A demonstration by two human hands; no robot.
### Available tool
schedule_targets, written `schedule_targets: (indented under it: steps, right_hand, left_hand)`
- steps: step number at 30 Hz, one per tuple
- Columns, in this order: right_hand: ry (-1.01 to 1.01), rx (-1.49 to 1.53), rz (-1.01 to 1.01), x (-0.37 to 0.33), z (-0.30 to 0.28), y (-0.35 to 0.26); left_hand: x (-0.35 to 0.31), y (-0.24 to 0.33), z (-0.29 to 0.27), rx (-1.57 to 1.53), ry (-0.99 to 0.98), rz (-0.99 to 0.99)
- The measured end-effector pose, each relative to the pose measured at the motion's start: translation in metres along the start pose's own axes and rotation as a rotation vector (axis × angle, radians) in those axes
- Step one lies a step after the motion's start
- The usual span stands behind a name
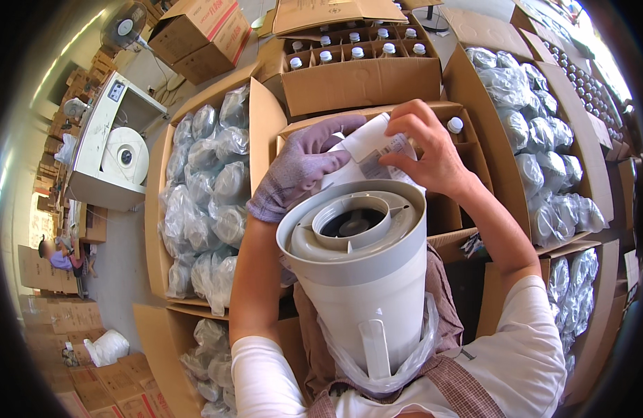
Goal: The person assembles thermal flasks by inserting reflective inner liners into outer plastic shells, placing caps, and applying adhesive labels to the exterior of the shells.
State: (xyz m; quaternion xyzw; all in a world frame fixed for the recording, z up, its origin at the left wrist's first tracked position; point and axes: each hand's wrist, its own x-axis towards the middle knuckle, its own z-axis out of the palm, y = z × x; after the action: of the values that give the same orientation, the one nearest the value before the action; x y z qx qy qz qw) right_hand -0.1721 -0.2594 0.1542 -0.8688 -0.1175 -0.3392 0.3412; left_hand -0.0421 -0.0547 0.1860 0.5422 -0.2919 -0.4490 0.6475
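In front of my chest, both hands are on a curled piece of white paper with printed labels [369, 141]. My left hand [293, 171], in a grey-purple knit glove, has its thumb and fingers closed on the paper's left side. My bare right hand [433, 150] pinches the right side, its thumb and fingertips at a printed patch. Just below them, close to my body, stands a large white plastic cylinder [360, 292] with a grey ringed top and a handle-like rib. Behind the paper is an open carton [475, 167] with cardboard dividers; one white-capped bottle [454, 125] shows in it.
Cartons of plastic-wrapped bottles flank me, left [210, 181] and right [537, 132]. Ahead is a divided carton [363, 90] of capped bottles. At left stand a white machine [112, 150] and a fan [124, 26]; a person [60, 259] sits farther off.
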Motion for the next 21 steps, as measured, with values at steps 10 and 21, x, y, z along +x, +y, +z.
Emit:
schedule_targets:
  steps: [10,21]
  right_hand:
    - [0.008,0.395,0.389,-0.017,0.007,-0.002]
    - [-0.014,0.388,0.415,-0.011,0.01,-0.017]
  left_hand:
    - [0.007,-0.005,-0.014,0.082,-0.082,0.001]
    - [0.009,-0.009,0.0,-0.116,-0.075,0.013]
